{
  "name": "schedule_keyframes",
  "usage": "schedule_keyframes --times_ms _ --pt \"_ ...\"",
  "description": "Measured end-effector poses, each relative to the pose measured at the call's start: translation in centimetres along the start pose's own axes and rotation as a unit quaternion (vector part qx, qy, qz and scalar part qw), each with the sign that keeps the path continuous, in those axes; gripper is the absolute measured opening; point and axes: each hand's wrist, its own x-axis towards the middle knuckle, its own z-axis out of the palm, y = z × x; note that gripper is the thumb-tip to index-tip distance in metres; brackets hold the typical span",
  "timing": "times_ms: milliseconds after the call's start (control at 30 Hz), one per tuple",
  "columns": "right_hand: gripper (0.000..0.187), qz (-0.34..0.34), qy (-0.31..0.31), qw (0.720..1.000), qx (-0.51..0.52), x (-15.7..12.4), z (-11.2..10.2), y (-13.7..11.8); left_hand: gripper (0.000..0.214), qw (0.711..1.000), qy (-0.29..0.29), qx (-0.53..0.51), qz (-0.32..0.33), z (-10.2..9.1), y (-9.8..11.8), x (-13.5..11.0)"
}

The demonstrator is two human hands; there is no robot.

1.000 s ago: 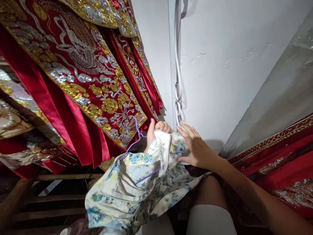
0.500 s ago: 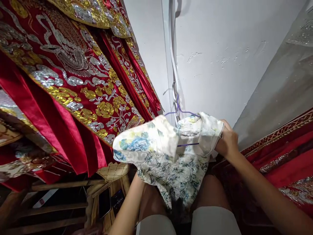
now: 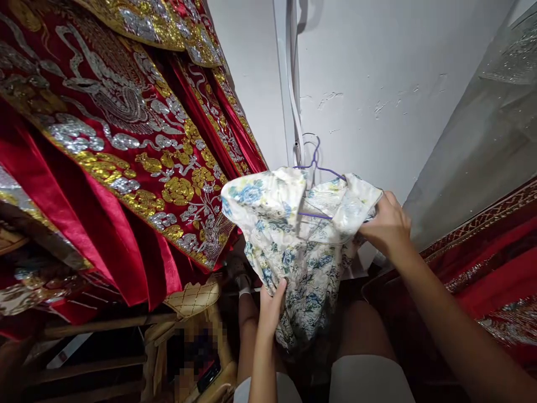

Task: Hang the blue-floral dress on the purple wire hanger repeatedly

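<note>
A white dress [image 3: 289, 254] with blue and yellow-green flowers hangs on a purple wire hanger [image 3: 315, 162] in front of me. The hanger's hook stands above the neckline, beside the white strap; I cannot tell whether they touch. My right hand [image 3: 388, 224] is closed on the dress's right shoulder edge, with its fingertips partly behind the cloth. Lower down, my left hand [image 3: 272, 305] grips the left side of the dress, thumb in front and fingers hidden behind the fabric. The bottom of the dress falls into shadow between my legs.
Red costumes [image 3: 138, 123] with gold and silver embroidery hang at left. A white strap [image 3: 295, 101] runs down the white wall [image 3: 361, 73]. More red cloth [image 3: 495, 285] hangs at right under clear plastic [image 3: 474, 151]. A wooden chair [image 3: 151, 336] stands at lower left.
The dress and hanger have moved up, and the hook now shows higher beside the strap. My left hand has come into view on the dress's side. My right hand keeps hold of the shoulder.
</note>
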Motion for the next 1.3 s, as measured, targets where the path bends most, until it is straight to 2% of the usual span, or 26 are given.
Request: schedule_keyframes --times_ms 67,133,200,333,533,667,733,800,833,900,933,967,1000,1067,1100,1133,1167,1200,1300 --pt "0.045 -0.044 0.001 0.999 -0.015 -0.1 0.6 -0.9 0.077 0.998 0.064 -0.004 0.005 1.2 -0.9 -0.8" --pt "0.051 -0.101 0.002 0.995 -0.005 -0.5 1.2 -1.4 0.075 0.995 0.092 -0.043 -0.020 2.2 -1.8 -1.6" --pt "0.050 -0.142 0.001 0.990 0.016 -1.1 1.7 -1.5 0.073 0.991 0.105 -0.071 -0.044 2.8 -2.5 -2.2" --pt "0.052 -0.161 0.014 0.986 0.045 -1.1 2.0 -1.2 0.070 0.989 0.096 -0.084 -0.076 3.4 -2.8 -3.2" --pt "0.053 -0.169 0.013 0.983 0.063 0.5 0.1 -0.9 0.074 0.990 0.053 -0.102 -0.086 4.0 -1.7 -4.5" --pt "0.060 -0.241 -0.023 0.966 0.086 -0.1 -0.1 -0.8 0.077 0.986 -0.006 -0.130 -0.104 4.4 -2.1 -5.2" --pt "0.066 -0.282 -0.062 0.947 0.140 -1.1 0.6 -1.8 0.078 0.980 -0.022 -0.150 -0.127 4.8 -2.5 -5.3" --pt "0.071 -0.322 -0.136 0.909 0.229 -2.6 1.7 -3.7 0.080 0.977 -0.036 -0.154 -0.141 5.3 -2.7 -5.3" --pt "0.070 -0.345 -0.180 0.877 0.281 -3.6 2.2 -4.8 0.079 0.979 -0.048 -0.143 -0.134 5.6 -2.7 -5.3" --pt "0.058 -0.365 -0.236 0.811 0.392 -6.1 3.3 -6.6 0.076 0.987 -0.079 -0.101 -0.100 5.9 -2.4 -5.3" --pt "0.048 -0.349 -0.240 0.791 0.441 -7.5 3.8 -7.2 0.074 0.989 -0.091 -0.078 -0.084 5.8 -2.3 -5.4" --pt "0.037 -0.309 -0.228 0.787 0.482 -9.1 4.2 -7.4 0.073 0.991 -0.098 -0.059 -0.075 5.7 -2.3 -5.4" --pt "0.028 -0.241 -0.199 0.799 0.515 -10.7 4.8 -7.3 0.073 0.991 -0.099 -0.048 -0.076 5.4 -2.3 -5.4" --pt "0.017 -0.039 -0.101 0.832 0.544 -14.0 6.0 -6.3 0.075 0.991 -0.088 -0.041 -0.094 4.4 -2.4 -5.3" --pt "0.014 0.076 -0.043 0.835 0.543 -15.4 6.6 -5.5 0.077 0.991 -0.080 -0.039 -0.103 3.9 -2.5 -5.3" --pt "0.012 0.167 -0.018 0.829 0.533 -16.6 7.2 -4.7 0.079 0.991 -0.075 -0.035 -0.107 3.4 -2.5 -5.1" --pt "0.013 0.229 -0.033 0.821 0.521 -17.5 7.8 -4.0 0.080 0.991 -0.075 -0.027 -0.107 2.9 -2.6 -5.0" --pt "0.019 0.264 -0.074 0.816 0.510 -18.1 8.2 -3.3 0.082 0.992 -0.076 -0.017 -0.103 2.6 -2.5 -4.8" --pt "0.038 0.249 -0.266 0.802 0.474 -18.5 8.9 -2.3 0.085 0.992 -0.085 0.014 -0.089 2.2 -2.2 -4.3"
